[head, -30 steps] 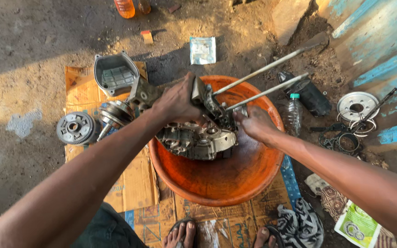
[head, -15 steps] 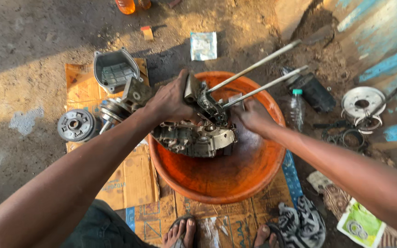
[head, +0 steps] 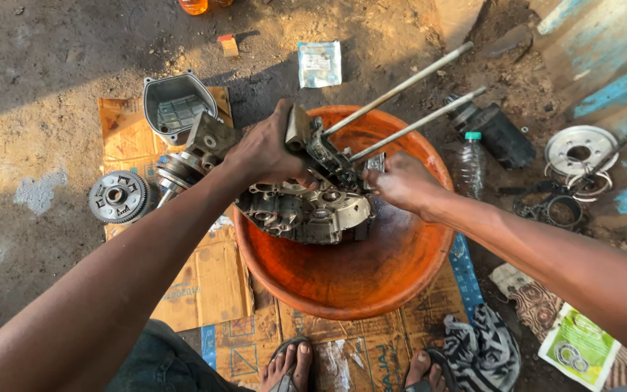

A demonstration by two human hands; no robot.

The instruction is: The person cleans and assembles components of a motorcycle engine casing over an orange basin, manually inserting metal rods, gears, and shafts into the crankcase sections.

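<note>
A greasy metal engine case [head: 306, 210] with two long studs [head: 400, 87] sticking up and to the right rests tilted on the rim of an orange basin [head: 357, 283]. My left hand [head: 266, 152] grips the upper left part of the case. My right hand [head: 400, 181] holds its right side, fingers closed on a small metal part by the base of the studs. Both forearms reach in from the bottom corners.
On cardboard left of the basin lie a grey metal cover [head: 175, 105], a shaft assembly [head: 183, 167] and a toothed clutch wheel [head: 117, 196]. At right are a plastic bottle [head: 469, 163], a dark cylinder [head: 498, 134], a metal disc [head: 582, 149], rags and my feet [head: 292, 366].
The view has shifted slightly. Both hands keep their hold on the engine case, which has tipped a little further over the basin rim.
</note>
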